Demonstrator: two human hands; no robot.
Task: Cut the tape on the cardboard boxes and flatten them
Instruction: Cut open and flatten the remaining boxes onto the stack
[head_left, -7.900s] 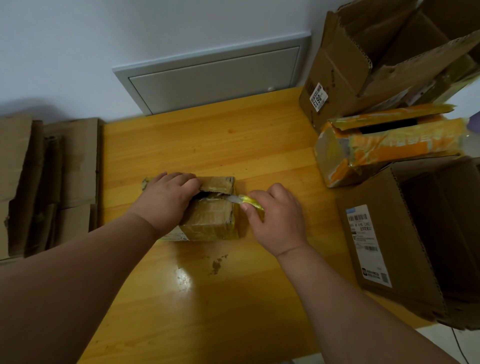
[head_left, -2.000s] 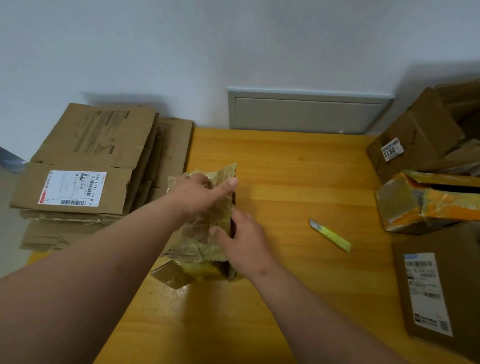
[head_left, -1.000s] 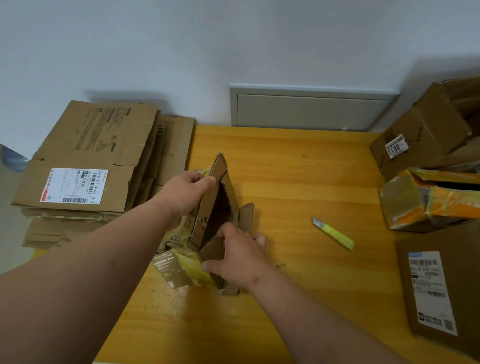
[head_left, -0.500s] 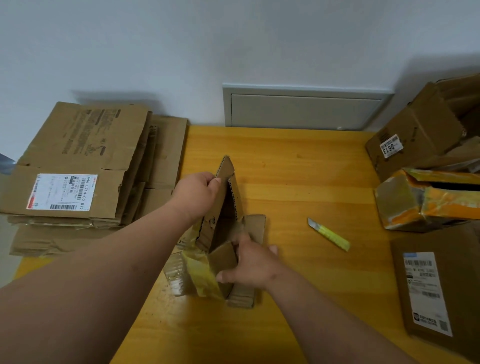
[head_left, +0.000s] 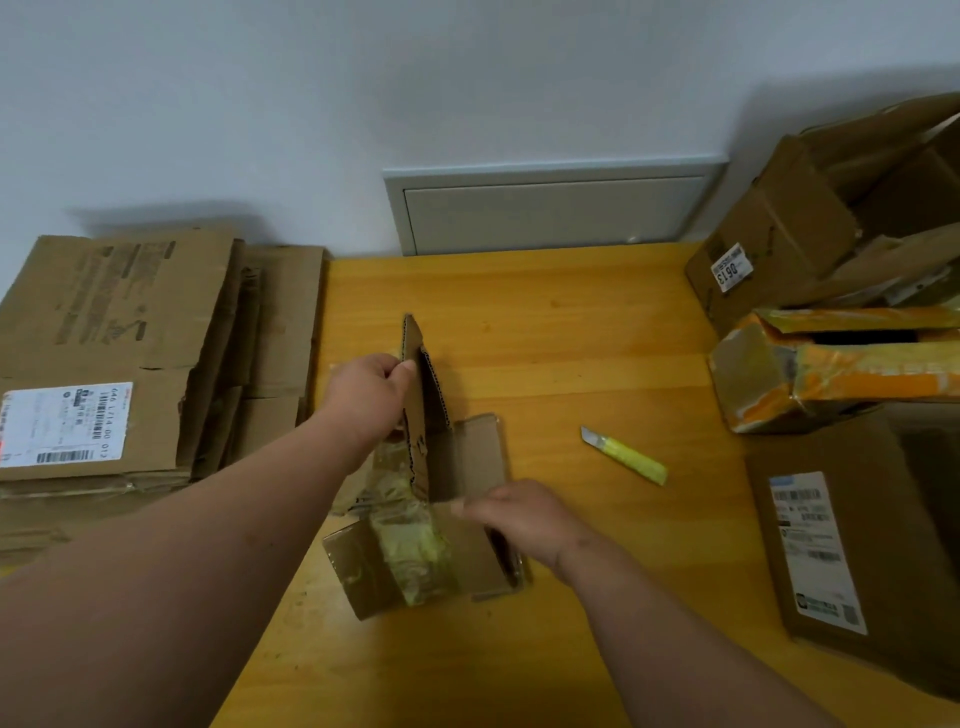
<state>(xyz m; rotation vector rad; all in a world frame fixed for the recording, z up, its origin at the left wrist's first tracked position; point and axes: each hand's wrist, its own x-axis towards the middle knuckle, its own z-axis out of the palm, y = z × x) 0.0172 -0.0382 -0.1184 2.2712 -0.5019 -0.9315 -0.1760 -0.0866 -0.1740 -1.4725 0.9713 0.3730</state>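
Observation:
A small cardboard box (head_left: 441, 566), wrapped in shiny yellowish tape, lies opened up on the wooden table (head_left: 545, 332). One of its panels stands upright, and my left hand (head_left: 371, 397) grips that panel near its top edge. My right hand (head_left: 524, 522) presses on the lower right part of the box, with fingers pointing left over a flap. A yellow utility knife (head_left: 626, 456) with its blade out lies on the table to the right of the box, apart from both hands.
A stack of flattened cardboard (head_left: 130, 374) lies at the left. At the right stand an open brown box (head_left: 810, 228), an orange-taped box (head_left: 831, 374) and a large labelled box (head_left: 862, 540). A grey wall panel (head_left: 550, 210) sits behind the table.
The knife was put down on the table. The box was pulled open, and its lower flaps now lie flatter than half a second ago; my right hand slid down and right.

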